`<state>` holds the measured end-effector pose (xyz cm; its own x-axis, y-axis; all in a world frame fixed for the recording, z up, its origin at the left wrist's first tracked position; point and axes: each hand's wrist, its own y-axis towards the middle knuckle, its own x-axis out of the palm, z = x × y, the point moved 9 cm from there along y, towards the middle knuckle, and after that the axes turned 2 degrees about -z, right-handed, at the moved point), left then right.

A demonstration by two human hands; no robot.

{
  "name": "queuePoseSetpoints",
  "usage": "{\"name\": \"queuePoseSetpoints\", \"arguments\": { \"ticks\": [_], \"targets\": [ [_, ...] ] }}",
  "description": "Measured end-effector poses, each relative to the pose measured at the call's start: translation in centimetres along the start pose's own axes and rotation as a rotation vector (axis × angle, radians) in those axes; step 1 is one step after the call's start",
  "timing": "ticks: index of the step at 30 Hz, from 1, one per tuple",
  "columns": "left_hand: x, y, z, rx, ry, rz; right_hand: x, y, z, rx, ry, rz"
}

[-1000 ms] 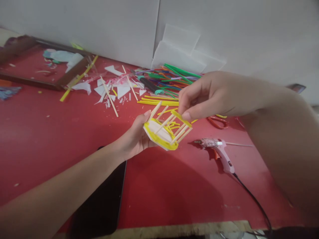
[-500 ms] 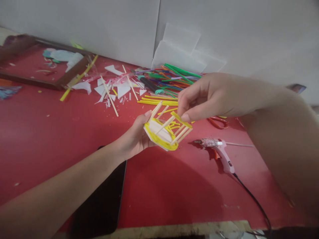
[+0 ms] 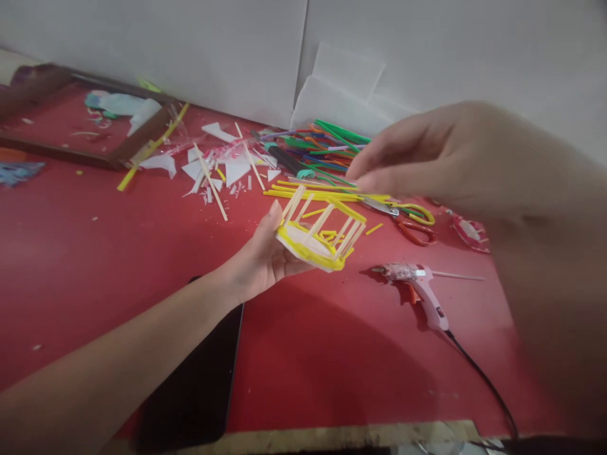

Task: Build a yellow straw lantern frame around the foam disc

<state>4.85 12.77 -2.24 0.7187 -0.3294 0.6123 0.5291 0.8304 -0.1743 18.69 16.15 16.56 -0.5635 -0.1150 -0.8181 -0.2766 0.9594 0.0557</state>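
Observation:
My left hand (image 3: 258,259) is closed on a small craft model (image 3: 320,237): a white base edged in yellow pipe cleaner, with thin wooden sticks standing up to a yellow top bar. It holds the model a little above the red table (image 3: 95,253). My right hand (image 3: 450,158) hovers up and to the right of the model, clear of it. Its fingers are stretched out to the left and nothing shows in them. The hand is slightly blurred.
A pink glue gun (image 3: 417,284) with a black cord lies to the right. Scissors (image 3: 408,218) and coloured pipe cleaners (image 3: 322,145) lie behind the model. White foam scraps (image 3: 222,167) and a wooden frame (image 3: 137,136) sit at the back left. A black tablet (image 3: 194,392) lies under my left forearm.
My right hand has let go of the model's yellow top bar and risen up and to the right. The left hand tipped the model slightly flatter.

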Motion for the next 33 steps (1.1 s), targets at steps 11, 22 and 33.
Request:
{"name": "queuePoseSetpoints", "arguments": {
  "ticks": [11, 22, 33],
  "targets": [
    [-1.0, 0.1, 0.7, 0.043, -0.161, 0.119, 12.6, -8.1, -4.5, -0.556, -0.019, -0.022],
    [0.0, -0.3, 1.7, 0.070, -0.158, 0.022, 16.2, -2.5, -0.3, -0.198, 0.103, 0.063],
    [-1.0, -0.2, 1.2, 0.026, -0.113, 0.089, 13.1, -6.1, -3.9, -0.730, 0.188, 0.238]
  ]
}}
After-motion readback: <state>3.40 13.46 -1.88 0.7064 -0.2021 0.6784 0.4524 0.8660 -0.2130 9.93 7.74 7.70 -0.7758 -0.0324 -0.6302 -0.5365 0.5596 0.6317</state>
